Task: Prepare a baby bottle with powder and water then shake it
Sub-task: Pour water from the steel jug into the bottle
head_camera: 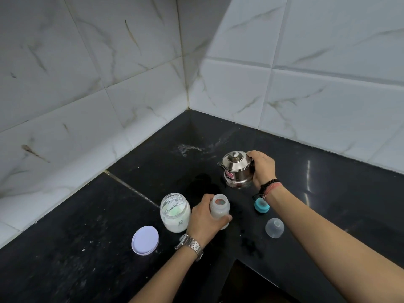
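On the black counter (109, 215), the left hand (203, 221) grips the open baby bottle (219, 209) upright beside the uncapped powder jar (175, 212). The right hand (263, 168) curls around the steel lidded pot (237, 169) farther back.

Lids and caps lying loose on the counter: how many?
3: a lilac jar lid left of the powder jar, a teal bottle collar under the right wrist, and a clear dome cap nearer the camera. None looks hidden.
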